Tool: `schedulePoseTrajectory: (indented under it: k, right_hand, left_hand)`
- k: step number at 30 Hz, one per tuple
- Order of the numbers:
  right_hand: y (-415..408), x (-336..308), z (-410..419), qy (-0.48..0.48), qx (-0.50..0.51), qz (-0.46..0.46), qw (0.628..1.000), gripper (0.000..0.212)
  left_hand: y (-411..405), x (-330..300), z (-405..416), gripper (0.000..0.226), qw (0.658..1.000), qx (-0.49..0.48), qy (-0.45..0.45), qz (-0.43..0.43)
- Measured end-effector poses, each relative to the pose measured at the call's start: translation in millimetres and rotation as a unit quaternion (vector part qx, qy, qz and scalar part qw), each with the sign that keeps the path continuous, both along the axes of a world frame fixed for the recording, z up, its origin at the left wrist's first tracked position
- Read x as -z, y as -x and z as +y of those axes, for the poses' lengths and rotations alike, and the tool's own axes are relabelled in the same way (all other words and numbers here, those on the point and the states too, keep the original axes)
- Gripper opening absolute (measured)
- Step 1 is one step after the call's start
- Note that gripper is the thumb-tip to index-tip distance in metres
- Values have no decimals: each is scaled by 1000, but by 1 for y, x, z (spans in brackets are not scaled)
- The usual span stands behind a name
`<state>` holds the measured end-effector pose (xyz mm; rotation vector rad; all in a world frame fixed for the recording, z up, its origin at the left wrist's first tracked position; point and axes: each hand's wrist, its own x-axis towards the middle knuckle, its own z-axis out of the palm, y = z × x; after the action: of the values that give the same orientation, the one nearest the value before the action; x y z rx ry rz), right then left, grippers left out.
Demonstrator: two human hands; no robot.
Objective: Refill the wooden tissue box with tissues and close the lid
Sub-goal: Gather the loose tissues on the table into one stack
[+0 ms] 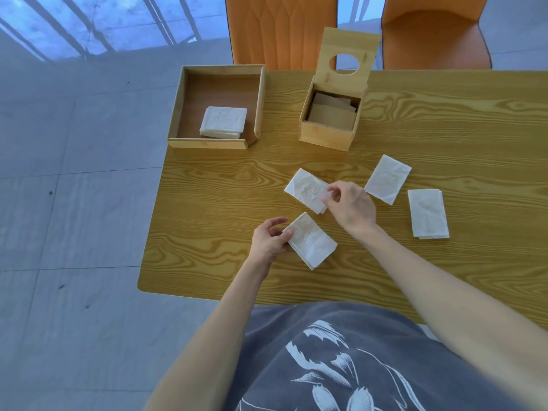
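The wooden tissue box [326, 134] stands at the back of the table, its lid [347, 43] with a round hole tilted up and open; folded tissues lie in shadow inside. Several folded white tissues lie on the table. My left hand [269, 240] pinches the left end of the near tissue [312, 241]. My right hand [351, 204] pinches the right edge of the middle tissue [305, 189]. Two more tissues lie to the right, one angled [388, 179] and one upright [428, 214].
A shallow wooden tray [178, 105] at the table's back left holds a small stack of tissues [224, 122]. Two orange chairs [278, 31] stand behind the table. The table's left edge [151, 221] drops to a grey tiled floor.
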<state>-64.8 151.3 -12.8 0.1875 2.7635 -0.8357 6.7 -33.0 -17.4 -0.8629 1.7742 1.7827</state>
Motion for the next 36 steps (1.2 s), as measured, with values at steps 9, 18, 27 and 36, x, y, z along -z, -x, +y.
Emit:
schedulePoseTrajectory:
  k: [9, 18, 27, 36]
  right_hand:
    - [27, -2, -19, -80, -5, -61, 995, 48]
    - [28, -3, -17, -51, 18, -75, 996, 41]
    - [9, 0, 22, 186, 120, -73, 973, 19]
    - [-59, -6, 33, 391, 147, -231, 879, 25]
  left_hand:
    - [1, -4, -2, 35, 1000, -18, -4, -12]
    - [2, -4, 6, 38, 998, -61, -20, -13]
    - [-1, 0, 12, 28, 984, -152, -81, -44]
    - [-5, -1, 21, 30, 975, -186, -110, -44]
